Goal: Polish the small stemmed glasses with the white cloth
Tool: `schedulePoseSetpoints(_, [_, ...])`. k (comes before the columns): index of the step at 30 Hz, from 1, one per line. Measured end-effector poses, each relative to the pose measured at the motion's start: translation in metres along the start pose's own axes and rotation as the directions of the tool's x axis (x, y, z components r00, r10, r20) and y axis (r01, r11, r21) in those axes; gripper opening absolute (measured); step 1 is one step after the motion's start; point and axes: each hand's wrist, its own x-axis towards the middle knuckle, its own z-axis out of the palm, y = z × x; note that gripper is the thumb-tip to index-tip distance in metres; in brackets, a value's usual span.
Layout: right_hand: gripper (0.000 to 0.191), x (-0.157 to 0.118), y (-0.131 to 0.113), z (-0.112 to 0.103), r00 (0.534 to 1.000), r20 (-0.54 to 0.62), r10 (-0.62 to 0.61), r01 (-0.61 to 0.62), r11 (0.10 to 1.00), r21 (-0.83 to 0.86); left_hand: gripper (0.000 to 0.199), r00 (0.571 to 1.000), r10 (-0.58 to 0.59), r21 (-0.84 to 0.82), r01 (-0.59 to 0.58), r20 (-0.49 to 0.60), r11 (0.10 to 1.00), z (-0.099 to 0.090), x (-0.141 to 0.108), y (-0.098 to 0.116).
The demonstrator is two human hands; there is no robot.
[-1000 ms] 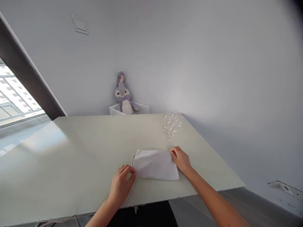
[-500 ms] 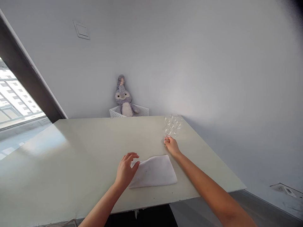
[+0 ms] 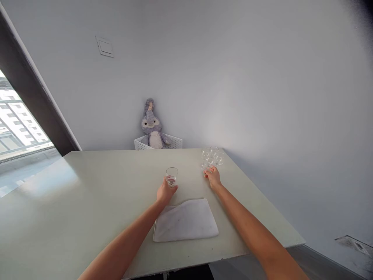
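My left hand (image 3: 166, 190) is closed around the lower part of a clear drinking glass (image 3: 171, 172), held upright just beyond the cloth. At the near side of a cluster of several clear glasses (image 3: 215, 154), my right hand (image 3: 213, 175) has its fingers curled around the closest glass (image 3: 205, 165); its lower part is partly hidden by the fingers. A folded white cloth (image 3: 186, 221) lies flat between my forearms, near the front of the table.
The pale table (image 3: 116, 186) meets the wall at the back. Behind its far edge, a grey plush toy (image 3: 150, 124) sits in a white perforated basket (image 3: 176, 143). A window (image 3: 20, 120) is at the left.
My left hand has gone from open over the cloth to farther forward, now closed on a glass. My right hand remains by the cluster, slightly shifted. The view has tilted slightly upward.
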Motion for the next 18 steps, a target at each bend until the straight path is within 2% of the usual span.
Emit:
schedulePoseSetpoints(4, [0.031,0.002,0.000,0.022,0.999,0.040,-0.007,0.006,0.999,0.039,0.022,1.000,-0.010,-0.031,0.009,-0.019,0.999,-0.006,0.007,-0.009])
schedulePoseSetpoints(8, [0.019,-0.009,0.000,0.057,0.991,0.137,-0.007,0.001,0.999,0.050,0.021,0.996,-0.045,-0.028,0.043,-0.079,0.999,-0.031,0.009,-0.033])
schedulePoseSetpoints(13, [0.018,-0.038,-0.005,0.121,0.945,0.328,-0.001,-0.016,0.999,0.047,0.024,0.973,-0.125,-0.029,0.122,-0.193,0.992,-0.081,0.005,-0.073])
schedulePoseSetpoints(18, [0.021,-0.081,-0.015,0.194,0.856,0.516,0.018,-0.040,0.999,0.032,0.029,0.938,-0.205,-0.043,0.201,-0.279,0.979,-0.123,-0.009,-0.106])
